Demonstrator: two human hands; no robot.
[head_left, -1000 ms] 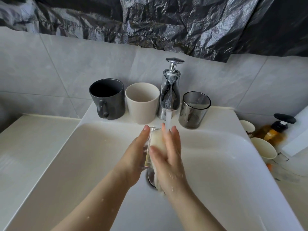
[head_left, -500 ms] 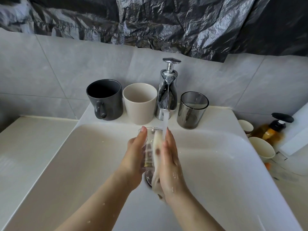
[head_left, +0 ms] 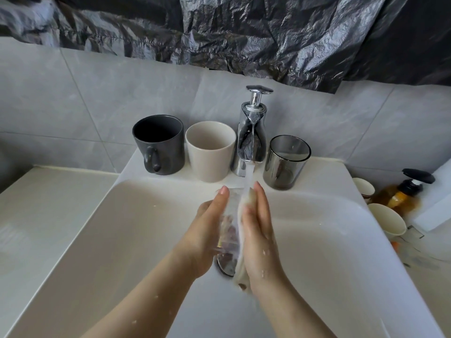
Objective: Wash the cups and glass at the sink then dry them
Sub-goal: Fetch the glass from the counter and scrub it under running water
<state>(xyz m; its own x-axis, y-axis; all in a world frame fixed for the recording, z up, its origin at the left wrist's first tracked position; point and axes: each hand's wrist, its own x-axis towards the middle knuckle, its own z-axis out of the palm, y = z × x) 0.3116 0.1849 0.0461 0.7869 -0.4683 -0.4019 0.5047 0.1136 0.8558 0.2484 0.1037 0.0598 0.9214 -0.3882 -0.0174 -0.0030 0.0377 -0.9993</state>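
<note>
Our left hand point(head_left: 207, 230) grips the clear glass point(head_left: 228, 228) over the sink point(head_left: 122, 240), with the thumb straight up its near side and the other fingers curled round the far side, showing through it. Our right hand point(head_left: 258, 235) lies flat on a pale sponge point(head_left: 241, 264), fingers straight and pressed together, pushing it against the glass. Water point(head_left: 247, 179) from the tap point(head_left: 251, 140) lands at the right fingertips. Beyond the fingers stand a dark mug point(head_left: 161, 145), a cream cup point(head_left: 210, 152) and a smoked tumbler point(head_left: 285, 162). The drain point(head_left: 225, 264) lies beneath the hands.
</note>
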